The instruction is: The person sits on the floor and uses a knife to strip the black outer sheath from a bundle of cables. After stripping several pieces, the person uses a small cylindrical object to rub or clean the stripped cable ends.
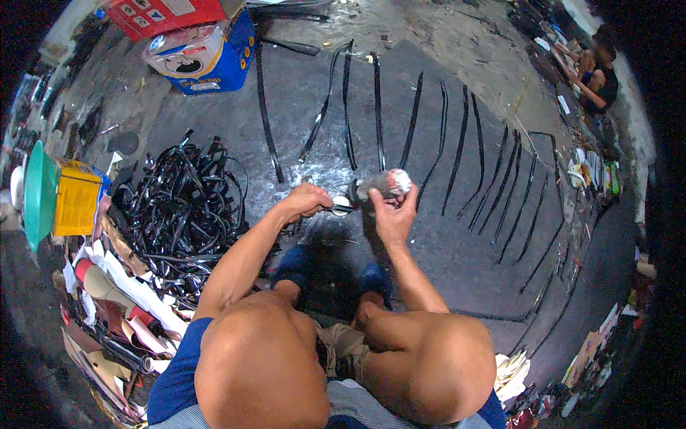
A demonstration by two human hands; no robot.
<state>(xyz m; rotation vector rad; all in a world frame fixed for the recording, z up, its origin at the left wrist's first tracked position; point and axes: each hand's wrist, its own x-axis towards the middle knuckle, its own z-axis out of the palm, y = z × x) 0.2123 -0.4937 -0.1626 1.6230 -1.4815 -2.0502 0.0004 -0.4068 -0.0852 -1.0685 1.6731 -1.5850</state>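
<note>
In front of my knees, my left hand (306, 203) pinches the end of a short black strip (337, 208). The strip crosses a small round white piece (343, 202); whether they touch I cannot tell. My right hand (394, 214) grips a greyish cylindrical container (382, 186), tilted nearly on its side, its whitish end with red marks pointing right. The container's dark left end is close to the strip. A large tangled heap of shiny black strips (186, 207) lies to the left of my left hand.
Several black strips (379, 111) lie spread in a row on the dark floor sheet (314, 93). Blue-and-white (204, 61) and red (164, 14) boxes stand far left. A yellow tin (75, 196) and green basin (39, 193) are leftward. Another person (597, 75) sits far right.
</note>
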